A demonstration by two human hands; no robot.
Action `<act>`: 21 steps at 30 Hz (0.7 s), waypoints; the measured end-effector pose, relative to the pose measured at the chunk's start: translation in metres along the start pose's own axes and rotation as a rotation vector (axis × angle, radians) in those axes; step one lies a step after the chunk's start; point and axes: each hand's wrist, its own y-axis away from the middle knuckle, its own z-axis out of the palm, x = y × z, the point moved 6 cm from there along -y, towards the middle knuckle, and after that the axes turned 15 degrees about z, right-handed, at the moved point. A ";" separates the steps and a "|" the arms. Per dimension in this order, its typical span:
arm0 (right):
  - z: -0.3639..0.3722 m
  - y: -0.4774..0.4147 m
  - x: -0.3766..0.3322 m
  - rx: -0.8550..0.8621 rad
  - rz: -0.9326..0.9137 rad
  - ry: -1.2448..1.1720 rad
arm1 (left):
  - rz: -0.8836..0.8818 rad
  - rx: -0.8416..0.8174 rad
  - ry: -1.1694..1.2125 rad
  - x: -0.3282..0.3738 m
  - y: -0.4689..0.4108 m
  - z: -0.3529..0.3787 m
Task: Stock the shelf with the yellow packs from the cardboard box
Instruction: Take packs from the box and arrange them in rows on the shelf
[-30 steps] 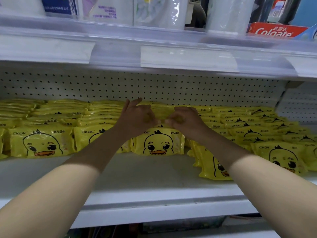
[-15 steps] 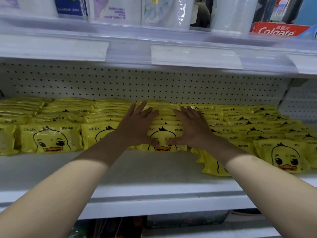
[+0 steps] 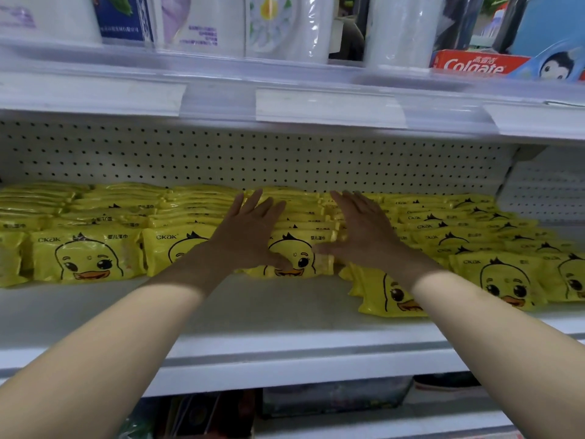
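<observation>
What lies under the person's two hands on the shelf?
Under the left hand and right hand lies a row of yellow duck packs; the covered pack tops cannot be seen.

A shop: stocked shelves [image 3: 285, 353], Colgate box [image 3: 474, 63].

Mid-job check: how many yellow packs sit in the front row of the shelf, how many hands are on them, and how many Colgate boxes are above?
Front-row yellow packs: 7, including two cut off at the frame edges
Hands, left hand and right hand: 2
Colgate box: 1
Total: 10
</observation>
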 end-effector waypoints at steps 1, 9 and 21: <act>-0.010 0.001 0.008 0.018 0.018 -0.049 | -0.002 0.016 0.025 0.007 -0.003 -0.005; -0.054 0.018 0.088 -0.196 0.095 0.070 | 0.079 0.054 0.209 0.085 -0.043 -0.022; -0.022 0.027 0.148 -0.453 -0.053 0.408 | 0.041 -0.271 0.096 0.169 -0.086 0.018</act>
